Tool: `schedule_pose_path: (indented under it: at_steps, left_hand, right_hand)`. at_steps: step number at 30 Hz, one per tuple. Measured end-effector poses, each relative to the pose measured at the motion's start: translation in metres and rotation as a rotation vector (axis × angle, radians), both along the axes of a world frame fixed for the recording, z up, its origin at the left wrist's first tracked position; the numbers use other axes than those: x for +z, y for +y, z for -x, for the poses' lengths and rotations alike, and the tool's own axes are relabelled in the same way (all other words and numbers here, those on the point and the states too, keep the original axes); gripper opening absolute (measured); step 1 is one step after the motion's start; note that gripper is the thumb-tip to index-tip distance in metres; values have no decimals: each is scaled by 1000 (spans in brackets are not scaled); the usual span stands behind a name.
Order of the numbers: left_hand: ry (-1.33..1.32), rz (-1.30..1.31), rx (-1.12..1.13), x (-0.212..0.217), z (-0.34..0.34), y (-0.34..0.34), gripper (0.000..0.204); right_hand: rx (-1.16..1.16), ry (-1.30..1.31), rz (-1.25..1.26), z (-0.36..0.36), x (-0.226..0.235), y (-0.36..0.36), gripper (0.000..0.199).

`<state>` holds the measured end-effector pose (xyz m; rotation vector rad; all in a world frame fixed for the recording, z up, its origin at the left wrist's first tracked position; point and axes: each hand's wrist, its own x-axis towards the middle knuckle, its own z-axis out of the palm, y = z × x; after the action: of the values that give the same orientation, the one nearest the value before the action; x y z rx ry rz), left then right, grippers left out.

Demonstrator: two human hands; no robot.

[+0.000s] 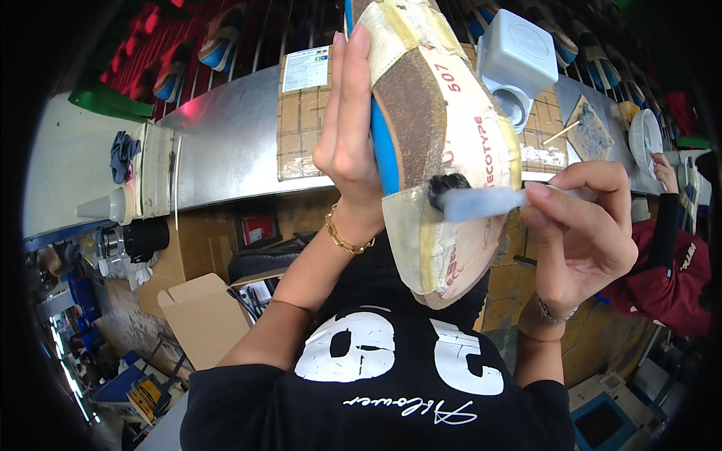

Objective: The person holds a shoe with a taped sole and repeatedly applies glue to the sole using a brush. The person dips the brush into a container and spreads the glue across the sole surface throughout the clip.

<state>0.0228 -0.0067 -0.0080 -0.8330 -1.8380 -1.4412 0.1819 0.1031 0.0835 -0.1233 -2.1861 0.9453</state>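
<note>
My left hand (348, 143) holds an unfinished shoe (468, 128) on its last, bottom side up, with the fingers lying along its blue side and the thumb hidden behind it. Its underside shows a cream board with red print, a rough brown patch and pale folded edges. In my right hand (590, 218), between thumb and fingers, is a brush (481, 204) with a translucent whitish handle. The dark bristles touch the shoe's underside, at the border between the brown patch and the pale edge.
A metal bench (226, 143) carries cardboard pieces and a white plastic container (519, 52) beyond the shoe. Racks behind hold several blue-sided shoes (223, 45). At right, a co-worker's hand (665, 171) is beside a white round dish (645, 139). An opened cardboard box (203, 312) sits lower left.
</note>
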Motion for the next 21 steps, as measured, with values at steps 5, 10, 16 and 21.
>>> schedule_pose_path:
  at_steps: [5,10,16,21]
  left_hand:
    - [-26,-9,-35,3,-3,-2,70]
    - [-61,2,-83,9,-6,-4,72]
    - [-156,10,-138,3,-5,-7,73]
    - [-240,76,-195,14,-12,-10,76]
  right_hand:
    - [51,-3,21,-2,-5,4,25]
    - [104,1,-5,-4,-3,9,25]
    - [151,13,-11,-5,-7,10,26]
    - [158,25,-19,-7,-5,12,25]
